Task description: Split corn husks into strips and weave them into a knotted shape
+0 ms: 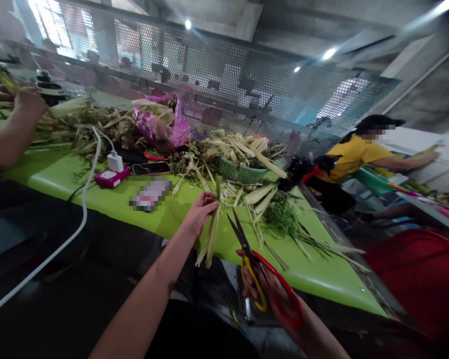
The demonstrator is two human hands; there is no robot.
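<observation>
My left hand point(201, 213) pinches a bundle of pale green husk strips point(211, 238), which hang down over the front edge of the green table. In my right hand point(260, 281) is a pair of scissors point(243, 237) with one red and one yellow handle loop. Its dark blades are slightly parted and point up and left, a little to the right of the strips and apart from them. Cut husk pieces point(262, 197) and thin green shreds point(284, 219) lie beyond the scissors.
A green basket point(239, 172) heaped with husks stands behind. To its left are a pink plastic bag point(162, 124), phones, and a magenta power block point(112, 177) with a white cable point(85, 199). A co-worker's arms point(15, 124) are at far left; a person in yellow point(349, 157) is at right.
</observation>
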